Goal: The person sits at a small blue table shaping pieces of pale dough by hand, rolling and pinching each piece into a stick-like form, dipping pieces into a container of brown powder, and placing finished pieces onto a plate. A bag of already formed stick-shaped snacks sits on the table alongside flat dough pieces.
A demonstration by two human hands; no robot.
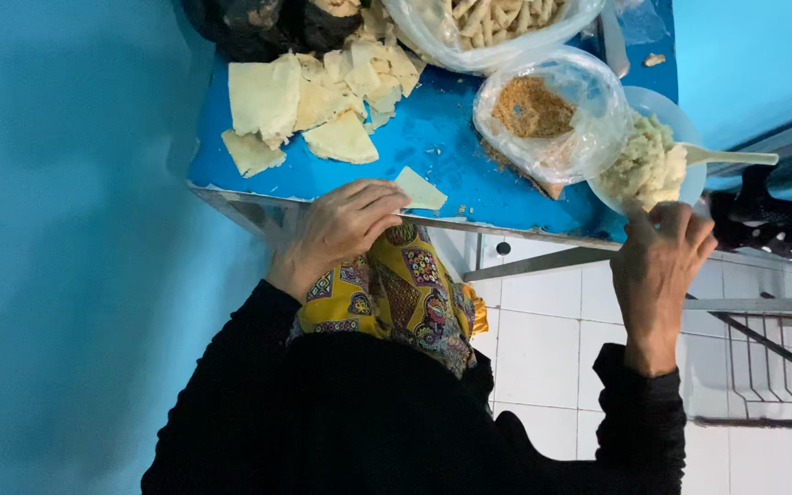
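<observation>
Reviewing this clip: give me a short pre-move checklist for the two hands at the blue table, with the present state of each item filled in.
1. Left hand on a dough piece: ok, fingertips rest on the small triangular dough piece at the table edge.
2. Right hand on the plate: ok, fingers touch the near rim of the white plate.
3. Filling available: ok, pale mashed filling heaped on the plate.
4. Spoon within reach: ok, the white spoon lies on the plate.
5. More dough available: ok, a pile of cut dough pieces lies on the blue table.
6. Bag of brown crumbs open: cannot tell.
</observation>
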